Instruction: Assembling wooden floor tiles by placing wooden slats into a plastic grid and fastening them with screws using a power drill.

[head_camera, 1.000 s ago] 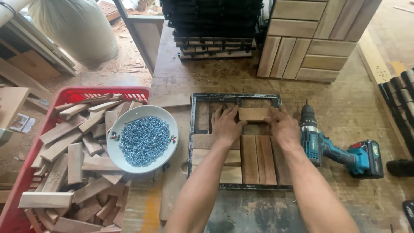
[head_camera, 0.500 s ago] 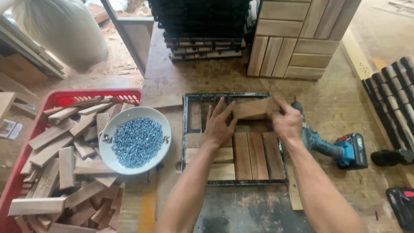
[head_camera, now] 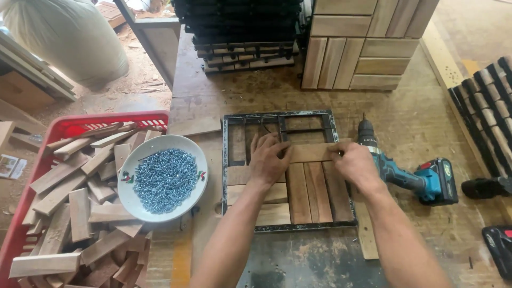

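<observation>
- Brown, smooth-planed wooden slat [head_camera: 312,153] lies crosswise in the upper right part of a square black metal frame [head_camera: 226,160] that sits on the counter [head_camera: 416,117]; both hands hold it, one at each end.
- Left hand [head_camera: 268,160] lies flat over the slat's left end, fingers [head_camera: 265,143] spread wide and pressing down onto slat and frame bars.
- Right hand [head_camera: 354,165] covers the slat's right end, fingers curled narrow around its edge.
- Below the slat, three upright slats [head_camera: 319,192] fill the frame's lower right quarter, side by side and touching; three paler slats lying crosswise fill the lower left quarter.
- Upper part of the frame is open, only thin black crossbars showing.
- Just right of the frame lies a teal and black cordless drill [head_camera: 413,176], on its side, its chuck pointing away from the person.
- Left of the frame, a white bowl [head_camera: 130,194] heaped with shiny grey screws [head_camera: 164,180] rests on the corner of a red plastic crate [head_camera: 64,127] full of loose short slats.
- Farther back stand a stack of finished wooden tiles [head_camera: 368,42] and a stack of black plastic grids [head_camera: 242,26].
- Worn, stained brown counter surface, dusted with sawdust.
</observation>
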